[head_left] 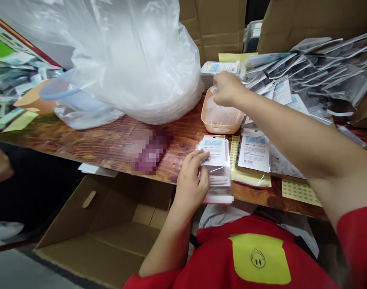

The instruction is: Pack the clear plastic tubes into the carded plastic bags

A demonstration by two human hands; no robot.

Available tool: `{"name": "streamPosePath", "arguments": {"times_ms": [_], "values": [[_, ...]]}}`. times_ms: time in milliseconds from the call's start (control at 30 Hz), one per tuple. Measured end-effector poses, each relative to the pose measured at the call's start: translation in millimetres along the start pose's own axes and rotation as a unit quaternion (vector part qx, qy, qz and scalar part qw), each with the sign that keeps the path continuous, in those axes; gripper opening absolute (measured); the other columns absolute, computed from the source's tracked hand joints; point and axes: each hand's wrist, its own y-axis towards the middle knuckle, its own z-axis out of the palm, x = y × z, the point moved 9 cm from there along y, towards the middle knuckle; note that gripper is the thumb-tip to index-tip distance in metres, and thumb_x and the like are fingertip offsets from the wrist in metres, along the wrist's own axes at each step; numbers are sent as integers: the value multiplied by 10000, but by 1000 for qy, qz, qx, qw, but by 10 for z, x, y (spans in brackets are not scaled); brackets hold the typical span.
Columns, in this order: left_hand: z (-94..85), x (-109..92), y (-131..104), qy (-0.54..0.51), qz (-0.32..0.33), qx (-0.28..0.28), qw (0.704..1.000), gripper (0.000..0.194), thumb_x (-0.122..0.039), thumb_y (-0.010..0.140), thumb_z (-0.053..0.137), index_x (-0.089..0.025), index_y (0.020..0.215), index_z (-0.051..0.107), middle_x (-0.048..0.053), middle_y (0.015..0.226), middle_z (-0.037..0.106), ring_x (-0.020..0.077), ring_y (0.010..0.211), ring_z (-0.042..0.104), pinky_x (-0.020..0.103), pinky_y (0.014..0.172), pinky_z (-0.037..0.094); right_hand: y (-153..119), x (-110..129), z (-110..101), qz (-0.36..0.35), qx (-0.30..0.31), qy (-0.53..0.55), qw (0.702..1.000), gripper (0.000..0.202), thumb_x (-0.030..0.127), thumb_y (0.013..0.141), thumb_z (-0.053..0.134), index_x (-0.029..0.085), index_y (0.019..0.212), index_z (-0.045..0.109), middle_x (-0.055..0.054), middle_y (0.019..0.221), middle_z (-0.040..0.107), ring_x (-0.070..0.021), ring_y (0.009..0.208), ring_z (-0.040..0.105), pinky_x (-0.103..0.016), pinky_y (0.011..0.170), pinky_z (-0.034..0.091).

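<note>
Nearest is a red shirt (261,224) bearing a yellow patch (258,259) with a smiling face drawn in dark lines. Left of it, below the table edge, an open brown cardboard box (111,228) shows its bare inside.

At the near edge of the glossy, reddish-brown wooden table (183,132), the left hand (192,182) is partly open, its bent fingers resting on a stack of clear plastic packets with white printed cards (215,160). Just right of this stack, a yellow sheet of small round stickers (234,156) lies partly under another white-carded packet (253,154).

Beyond the stack sits a shallow peach plastic tray (222,129) containing thin, translucent pieces (221,114). The right hand (228,89) is over its far part, fingers drawn together, pinching a small bit of clear plastic (214,89).

Left of the tray bulges a large, translucent white plastic bag (141,60). To the right, behind the right forearm, is a loose heap of clear pouches with white strips (319,76). Upright brown cardboard (215,28) stands at the back.
</note>
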Motion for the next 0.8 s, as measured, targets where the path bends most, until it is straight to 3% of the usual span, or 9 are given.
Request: {"name": "streamPosePath", "arguments": {"times_ms": [100,200,300,367,467,567,667,733,800], "values": [[-37,11,16,-46,-29,0,999,380,-76,935,468,-155,1212,716,105,1253,750,222,1213,707,395,1091,560,-659,437,-477,-187,-70,-14,980,238,189,838,679,155,1072,652,-125,1095,647,-261,1102,637,-416,1017,544],[-29,87,-2,-89,-101,-6,991,353,-102,915,514,-182,1190,721,74,1186,779,230,1147,738,398,1038,579,-1763,843,-820,-416,-143,64,896,127,260,988,569,190,1088,603,-71,1019,658,-172,1042,642,-315,945,563],[3,87,-37,-152,-136,-27,979,383,-115,876,551,-190,1225,689,71,1198,779,228,1126,746,351,926,604,-2563,977,-769,-483,-116,102,862,105,166,1057,471,151,1041,574,-55,957,665,-117,854,634,-241,743,541],[38,50,-59,-193,-146,-36,970,455,-102,849,557,-194,1286,638,80,1225,771,219,1120,747,281,782,597,-2840,1009,-653,-498,-105,100,855,228,165,1099,378,137,988,575,-55,903,666,-103,768,605,-238,690,512],[101,-4,-88,-214,-168,-34,962,549,-92,831,573,-208,1367,551,83,1180,776,176,898,760,221,593,528,-2886,974,-487,-473,-119,65,871,261,150,1101,352,134,988,587,-52,873,656,-105,747,578,-245,677,476],[171,-44,-86,-222,-187,-14,957,630,-132,859,600,-244,1459,449,75,1171,766,121,639,677,224,514,504,-2762,944,-349,-437,-111,2,892,188,135,1057,412,131,984,586,-62,886,627,-130,738,553,-275,632,426],[147,-94,-35,-216,-171,-29,961,667,-147,851,616,-251,1474,403,109,1332,691,171,852,747,235,578,568,-2604,851,-344,-374,-48,39,925,196,143,1011,463,134,1154,597,-99,1120,623,-132,818,580,-264,643,449],[118,-112,-2,-211,-166,-41,962,668,-133,833,610,-244,1458,401,114,1345,674,197,978,758,235,624,593,-2538,744,-413,-333,12,125,935,407,210,976,574,185,1380,535,-114,1317,567,-152,997,613,-262,756,528],[120,-101,10,-218,-182,-39,958,681,-119,825,592,-246,1461,385,90,1223,726,163,819,754,221,555,564,-2509,620,-514,-309,50,200,929,641,319,920,717,221,1500,461,-120,1399,520,-187,1153,595,-288,884,567]]}}
